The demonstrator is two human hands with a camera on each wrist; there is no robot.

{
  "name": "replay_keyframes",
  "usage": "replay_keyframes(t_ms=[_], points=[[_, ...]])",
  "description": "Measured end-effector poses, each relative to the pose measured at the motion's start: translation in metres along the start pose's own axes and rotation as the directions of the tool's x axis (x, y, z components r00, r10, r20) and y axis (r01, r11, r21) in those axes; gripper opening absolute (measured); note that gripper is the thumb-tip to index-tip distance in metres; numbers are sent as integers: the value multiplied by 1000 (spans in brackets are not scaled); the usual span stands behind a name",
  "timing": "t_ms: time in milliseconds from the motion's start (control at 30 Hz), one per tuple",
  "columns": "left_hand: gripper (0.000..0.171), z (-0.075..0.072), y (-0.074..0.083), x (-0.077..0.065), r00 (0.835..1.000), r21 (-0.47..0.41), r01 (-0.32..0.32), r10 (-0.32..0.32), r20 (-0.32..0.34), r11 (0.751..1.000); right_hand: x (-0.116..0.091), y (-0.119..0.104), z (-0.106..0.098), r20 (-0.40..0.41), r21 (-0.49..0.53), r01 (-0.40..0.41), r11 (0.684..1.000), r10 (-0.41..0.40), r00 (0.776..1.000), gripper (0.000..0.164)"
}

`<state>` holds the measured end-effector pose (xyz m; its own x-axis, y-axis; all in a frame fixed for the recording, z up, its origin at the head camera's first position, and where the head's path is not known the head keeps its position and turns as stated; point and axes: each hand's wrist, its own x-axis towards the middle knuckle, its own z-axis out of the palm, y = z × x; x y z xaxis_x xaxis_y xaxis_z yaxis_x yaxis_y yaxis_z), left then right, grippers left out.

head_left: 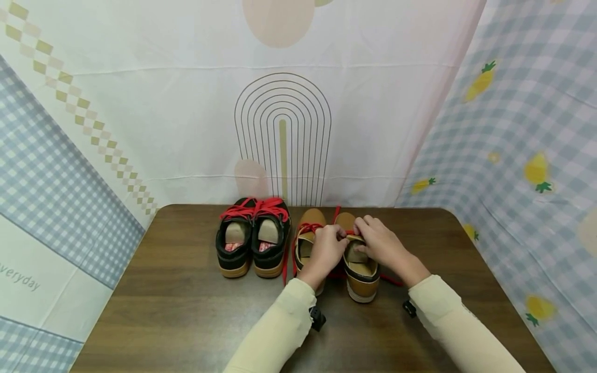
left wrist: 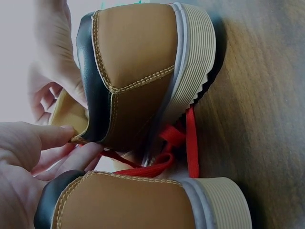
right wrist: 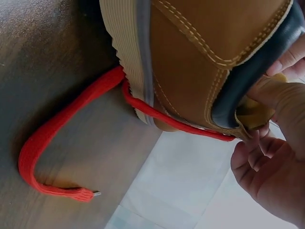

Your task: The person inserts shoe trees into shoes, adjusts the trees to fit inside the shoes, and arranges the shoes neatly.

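A pair of brown shoes with red laces stands on the table, heels facing me. My left hand (head_left: pixel 325 251) reaches over the left brown shoe (head_left: pixel 313 215) to the right brown shoe (head_left: pixel 361 286). There its thumb and finger pinch the left edge of the lace flap, close to the black collar (left wrist: pixel 90 71). On the other side my right hand (head_left: pixel 381 244) grips the front of the same shoe's opening, thumb inside by the tan tongue (right wrist: pixel 255 112). A loose red lace (right wrist: pixel 35 143) hangs down that shoe's outer side and curls onto the tabletop, metal tip showing.
Left of the brown pair stand two black shoes (head_left: pixel 268 267) with red laces, side by side. More red lace (left wrist: pixel 191 143) lies between the brown shoes. The wooden table (head_left: pixel 177 311) ends against a patterned cloth wall (head_left: pixel 196 129); a checked cloth (head_left: pixel 513 155) hangs on the right.
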<state>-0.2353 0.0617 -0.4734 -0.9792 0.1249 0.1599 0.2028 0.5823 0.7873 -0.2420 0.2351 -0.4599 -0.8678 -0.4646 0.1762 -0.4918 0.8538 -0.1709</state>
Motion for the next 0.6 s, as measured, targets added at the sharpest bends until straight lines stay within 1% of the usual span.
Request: replay_keyframes(t_ms=[200, 400, 600], points=[[6, 1, 0, 0, 1000, 1, -7, 7, 1, 1000, 0, 1, 6, -22, -26, -24, 999, 23, 999, 49], [6, 0, -1, 1, 1000, 0, -10, 10, 0, 1000, 1, -2, 6, -31, -35, -36, 999, 35, 999, 49], [7, -1, 0, 0, 1000, 7, -21, 21, -8, 1000, 0, -8, 6, -25, -61, -76, 995, 74, 997, 48]])
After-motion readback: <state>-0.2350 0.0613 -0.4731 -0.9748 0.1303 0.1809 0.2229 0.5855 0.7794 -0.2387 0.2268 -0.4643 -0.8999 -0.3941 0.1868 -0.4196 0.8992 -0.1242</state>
